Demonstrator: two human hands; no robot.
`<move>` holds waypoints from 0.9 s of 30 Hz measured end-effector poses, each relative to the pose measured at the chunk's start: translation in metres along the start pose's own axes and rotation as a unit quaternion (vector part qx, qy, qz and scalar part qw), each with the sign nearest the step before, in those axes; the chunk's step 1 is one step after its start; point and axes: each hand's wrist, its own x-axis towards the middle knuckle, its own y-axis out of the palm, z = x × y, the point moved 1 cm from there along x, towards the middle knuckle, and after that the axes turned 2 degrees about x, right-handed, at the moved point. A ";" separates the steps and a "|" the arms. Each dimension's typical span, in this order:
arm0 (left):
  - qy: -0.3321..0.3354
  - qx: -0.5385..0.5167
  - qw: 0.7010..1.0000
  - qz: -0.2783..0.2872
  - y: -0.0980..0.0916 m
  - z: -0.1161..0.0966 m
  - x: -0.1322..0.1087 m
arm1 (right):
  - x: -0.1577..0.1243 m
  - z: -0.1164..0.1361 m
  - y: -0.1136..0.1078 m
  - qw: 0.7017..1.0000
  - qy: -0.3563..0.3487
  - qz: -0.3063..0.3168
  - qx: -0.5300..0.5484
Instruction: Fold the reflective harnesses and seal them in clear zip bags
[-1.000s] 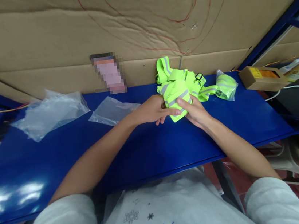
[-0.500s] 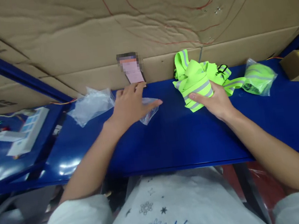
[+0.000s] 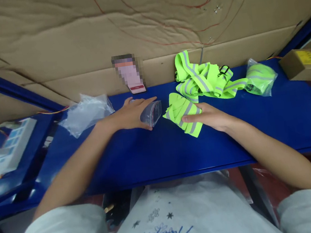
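Observation:
My left hand (image 3: pixel 132 113) is curved around a small clear plastic bag (image 3: pixel 155 113), thumb below and fingers above. The bag's mouth gapes towards the right. Just across from it, my right hand (image 3: pixel 208 116) grips a folded bundle of fluorescent yellow-green reflective strap (image 3: pixel 182 113) with grey stripes, thumb on top. Bundle and bag are a short gap apart. Behind the bundle lies a loose heap of the same reflective straps (image 3: pixel 208 81) with a black buckle; whether it joins the bundle is hard to tell.
Flat clear bags (image 3: pixel 86 112) lie left on the blue shelf (image 3: pixel 155 156). A phone (image 3: pixel 130 76), partly blurred out, leans on the cardboard (image 3: pixel 77 46). To the right are a bagged strap bundle (image 3: pixel 261 77) and a cardboard box (image 3: pixel 306 68). A power strip (image 3: pixel 13 146) sits far left.
My left hand has taken hold of the small bag, whose mouth now stands wide. My right hand has brought the folded bundle left and nearer, away from the heap. The view has shifted slightly.

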 end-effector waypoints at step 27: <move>0.069 0.021 0.989 -0.132 0.012 -0.109 -0.029 | -0.011 0.018 -0.016 0.914 -0.014 0.116 -0.390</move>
